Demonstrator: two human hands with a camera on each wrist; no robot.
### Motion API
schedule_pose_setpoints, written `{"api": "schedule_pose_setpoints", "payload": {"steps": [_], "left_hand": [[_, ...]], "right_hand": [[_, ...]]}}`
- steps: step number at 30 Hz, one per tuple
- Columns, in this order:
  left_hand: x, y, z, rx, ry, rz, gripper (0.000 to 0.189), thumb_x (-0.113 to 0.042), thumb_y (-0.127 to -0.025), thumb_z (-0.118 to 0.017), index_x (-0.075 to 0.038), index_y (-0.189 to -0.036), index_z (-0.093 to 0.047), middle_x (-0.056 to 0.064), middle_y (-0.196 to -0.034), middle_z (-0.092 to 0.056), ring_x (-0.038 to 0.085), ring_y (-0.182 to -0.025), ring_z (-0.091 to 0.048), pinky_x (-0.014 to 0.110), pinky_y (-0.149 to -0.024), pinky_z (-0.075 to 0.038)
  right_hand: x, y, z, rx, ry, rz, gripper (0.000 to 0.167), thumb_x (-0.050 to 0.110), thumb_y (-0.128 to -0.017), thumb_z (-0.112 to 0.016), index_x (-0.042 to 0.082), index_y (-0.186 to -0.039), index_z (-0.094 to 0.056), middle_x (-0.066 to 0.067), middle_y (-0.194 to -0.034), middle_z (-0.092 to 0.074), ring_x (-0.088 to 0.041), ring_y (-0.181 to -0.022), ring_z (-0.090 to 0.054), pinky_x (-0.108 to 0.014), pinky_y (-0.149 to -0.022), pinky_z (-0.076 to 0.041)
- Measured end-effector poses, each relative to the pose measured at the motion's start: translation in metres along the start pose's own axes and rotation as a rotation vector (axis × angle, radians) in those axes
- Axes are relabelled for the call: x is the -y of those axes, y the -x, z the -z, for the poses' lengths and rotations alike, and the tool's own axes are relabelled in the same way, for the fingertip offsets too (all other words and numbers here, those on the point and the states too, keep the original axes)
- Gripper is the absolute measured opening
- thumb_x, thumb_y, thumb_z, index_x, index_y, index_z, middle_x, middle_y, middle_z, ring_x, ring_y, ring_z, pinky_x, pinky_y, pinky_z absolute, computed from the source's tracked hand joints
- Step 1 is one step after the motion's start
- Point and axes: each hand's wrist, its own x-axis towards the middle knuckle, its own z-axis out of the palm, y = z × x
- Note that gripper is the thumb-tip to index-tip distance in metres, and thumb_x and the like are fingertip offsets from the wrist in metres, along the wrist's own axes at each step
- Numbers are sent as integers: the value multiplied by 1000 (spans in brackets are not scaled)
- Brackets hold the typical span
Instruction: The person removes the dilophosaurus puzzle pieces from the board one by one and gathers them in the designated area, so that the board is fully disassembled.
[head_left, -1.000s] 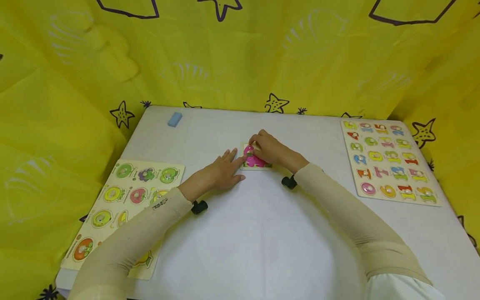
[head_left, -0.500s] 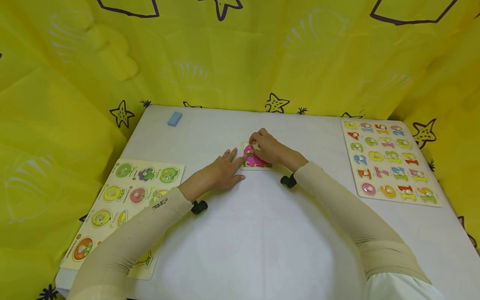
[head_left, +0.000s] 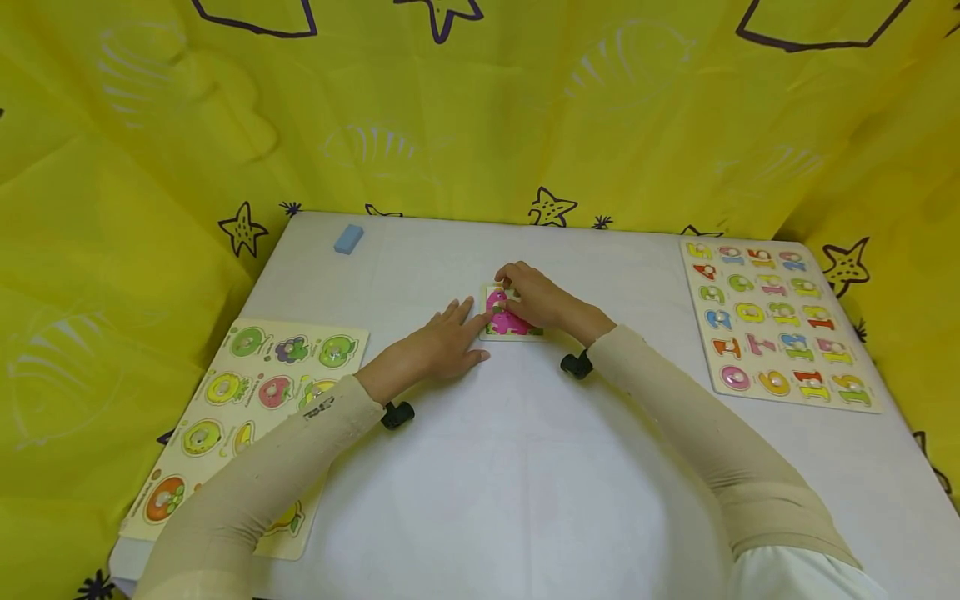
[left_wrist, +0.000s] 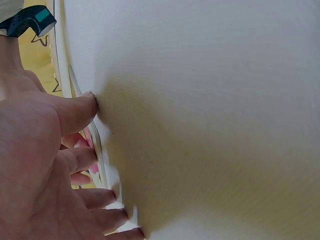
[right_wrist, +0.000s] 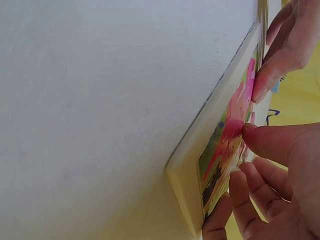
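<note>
A small framed jigsaw puzzle (head_left: 510,327) with a pink dinosaur picture lies flat near the middle of the table. My left hand (head_left: 448,343) rests beside it with fingers spread, its index fingertip on the puzzle's left side. From the right, my right hand (head_left: 542,298) reaches over the picture and hides its upper right part. In the right wrist view, the right thumb touches the pink area of the puzzle (right_wrist: 234,122), while the bent fingers meet the picture's edge. The left wrist view shows the left palm (left_wrist: 30,160), with the puzzle mostly hidden behind the fingers.
A fruit peg board (head_left: 341,325) lies at the left, partly under the left sleeve (head_left: 277,475). At the right is a number peg board (head_left: 776,333). A light blue block (head_left: 348,239) sits near the back left edge, before a yellow curtain (head_left: 480,117).
The right hand's fingers shift slightly and extend a little at the puzzle's far side. The left hand stays in place, and so does the puzzle.
</note>
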Motion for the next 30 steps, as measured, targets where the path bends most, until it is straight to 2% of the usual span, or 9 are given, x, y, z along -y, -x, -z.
{"api": "schedule_pose_setpoints", "payload": {"steps": [10,18,24,30], "left_hand": [[1,0,-1,-4,-12,2,73,-46,-111,-51,-19,-171,-20,23,-176,-4,45,-162,-7,59,-130,-16],[1,0,-1,-7,-10,1,73,-45,-111,-51,-18,-171,-20,24,-176,-5,45,-162,-8,59,-130,-17],[-1,1,0,2,-7,2,73,-45,-111,-52,-18,-171,-20,24,-176,-5,45,-162,-7,59,-130,-16],[-1,0,0,6,-18,3,73,-46,-111,-51,-19,-171,-19,23,-176,-5,45,-162,-7,59,-130,-17]], "right_hand": [[5,1,1,0,-7,-17,39,15,-108,-58,-2,-143,-55,-22,-137,-52,-34,-126,-56,-48,-117,-45],[5,0,-1,-54,-41,-62,32,17,-110,-57,0,-136,-61,-21,-132,-54,-33,-119,-57,-47,-112,-49],[2,0,0,-75,-113,-108,22,17,-110,-58,3,-125,-65,-18,-124,-62,-30,-109,-57,-43,-103,-52],[-4,4,8,-80,-181,-106,24,19,-110,-59,3,-125,-68,-16,-122,-69,-29,-110,-59,-45,-106,-51]]}}
